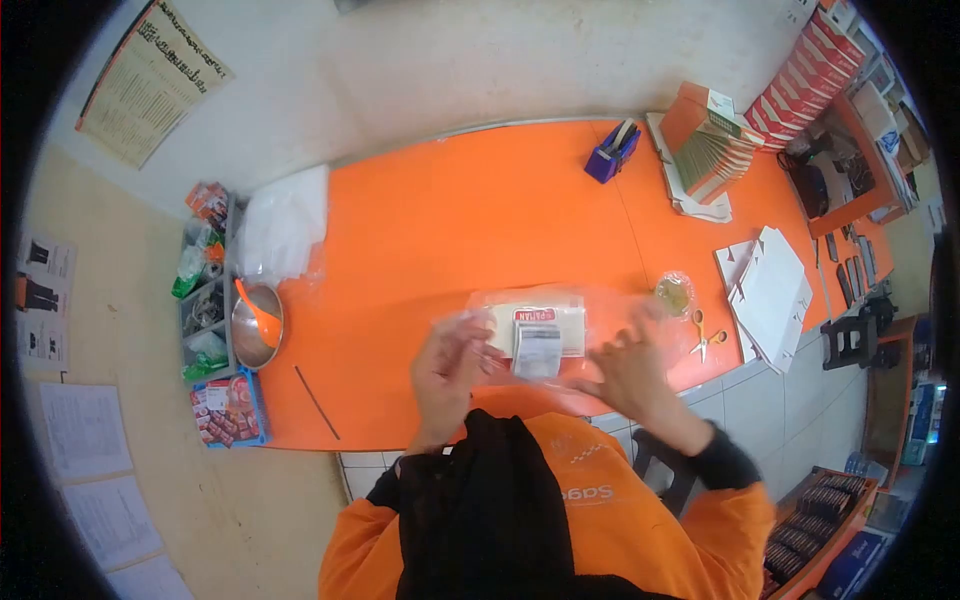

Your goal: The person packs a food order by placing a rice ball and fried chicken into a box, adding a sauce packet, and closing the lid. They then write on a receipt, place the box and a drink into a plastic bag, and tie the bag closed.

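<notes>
Near the table's front edge lies a clear plastic bag (620, 306) with a white, flat item (560, 318) under or inside it. A small packet with a grey printed label (537, 350) and a red strip rests over the white item. My left hand (447, 372) pinches the bag's left end, fingers curled together. At the bag's right side is my right hand (632, 370), blurred by motion, with its fingers spread; whether it touches the film cannot be made out.
Yellow-handled scissors (708, 337) and a small round dish (674, 294) lie to the right, near white sheets (770, 300). A purple tape dispenser (612, 152) stands farther back. A metal bowl (250, 345), plastic bags (285, 222) and a thin dark rod (317, 402) are on the left.
</notes>
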Demonstrator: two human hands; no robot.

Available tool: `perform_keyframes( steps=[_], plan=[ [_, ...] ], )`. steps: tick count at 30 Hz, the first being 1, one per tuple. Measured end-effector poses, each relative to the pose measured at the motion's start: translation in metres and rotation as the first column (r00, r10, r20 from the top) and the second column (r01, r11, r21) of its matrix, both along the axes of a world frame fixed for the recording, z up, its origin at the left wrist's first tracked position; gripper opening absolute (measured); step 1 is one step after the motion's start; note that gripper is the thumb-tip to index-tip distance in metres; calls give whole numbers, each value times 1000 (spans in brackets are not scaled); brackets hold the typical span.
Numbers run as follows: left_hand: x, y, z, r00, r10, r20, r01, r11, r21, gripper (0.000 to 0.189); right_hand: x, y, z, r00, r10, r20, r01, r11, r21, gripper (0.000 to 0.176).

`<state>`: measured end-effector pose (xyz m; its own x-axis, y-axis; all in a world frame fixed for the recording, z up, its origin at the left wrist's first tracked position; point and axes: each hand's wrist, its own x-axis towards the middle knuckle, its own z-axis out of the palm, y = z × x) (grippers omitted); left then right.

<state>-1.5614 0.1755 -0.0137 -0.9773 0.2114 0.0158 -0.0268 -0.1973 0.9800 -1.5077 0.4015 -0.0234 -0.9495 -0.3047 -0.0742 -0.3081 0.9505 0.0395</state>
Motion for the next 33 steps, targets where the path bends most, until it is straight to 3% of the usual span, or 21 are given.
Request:
perform_keyframes(
  steps=[3,6,8,9,10,11,12,13,15,16,17,18,19,20,22,23,24,25,27,30,33],
  plan=[
    [-17,-3,3,992,116,-56,-118,992,-36,16,-8,20,75,937,-54,345,-25,975,219,36],
    [-24,-4,4,986,142,-81,-148,987,-63,25,-3,37,76,841,313,442,-378,923,66,37],
    [-27,-4,3,971,157,-179,-183,973,-138,39,5,63,60,875,471,-109,-470,882,42,47],
    [-23,-4,-7,888,215,-407,-336,907,-254,52,9,70,48,783,491,-383,-511,858,54,55],
    [-11,-5,-28,753,223,-619,-500,806,-318,65,17,68,23,839,241,-487,-389,892,-229,64],
    [0,-9,-57,721,124,-681,-545,709,-448,77,30,64,-18,859,-31,-511,-269,822,-502,75],
    [10,-13,-86,681,19,-732,-599,589,-542,88,42,61,-59,841,-298,-451,-163,655,-738,87],
    [19,-27,-126,772,-130,-622,-509,459,-728,97,50,56,-104,918,-338,-209,-13,499,-866,98],
    [6,-26,-161,943,-216,-253,-130,462,-877,104,38,32,-138,958,-265,113,185,264,-947,108],
    [-15,-12,-164,974,-225,-8,135,614,-778,103,23,23,-152,970,-241,43,140,402,-905,99],
    [-26,-3,-172,963,-260,67,232,681,-695,98,9,15,-165,977,-212,-31,87,528,-845,91],
    [-36,6,-180,945,-295,143,320,734,-600,93,-4,9,-175,971,-236,-36,82,473,-877,77],
    [-41,14,-194,949,-313,49,275,739,-615,84,-16,4,-185,965,-260,-42,73,417,-906,64],
    [-49,22,-206,943,-328,-51,226,746,-627,76,-36,-16,-179,947,-272,169,160,-54,-986,50],
    [-66,35,-222,898,-357,-258,121,763,-635,58,-53,-25,-178,913,-282,294,210,-293,-933,29],
    [-73,38,-226,858,-369,-358,70,774,-630,50,-56,-25,-185,907,-365,211,204,-59,-977,21],
    [-77,35,-212,819,-426,-384,132,791,-597,33,-56,-24,-185,905,-402,139,207,130,-970,18],
    [-75,35,-198,868,-380,-321,162,826,-540,33,-56,-23,-184,900,-432,56,208,312,-927,15],
    [-70,36,-168,940,-294,-174,201,888,-412,34,-46,-20,-170,908,-416,-51,212,561,-800,18],
    [-69,68,-91,778,-426,-463,225,876,-427,32,-47,-21,-76,904,-426,-19,245,556,-794,25],
    [-48,77,-140,960,-278,28,279,949,-146,33,-41,-7,-88,989,-144,-30,64,601,-797,56]
  ],
)
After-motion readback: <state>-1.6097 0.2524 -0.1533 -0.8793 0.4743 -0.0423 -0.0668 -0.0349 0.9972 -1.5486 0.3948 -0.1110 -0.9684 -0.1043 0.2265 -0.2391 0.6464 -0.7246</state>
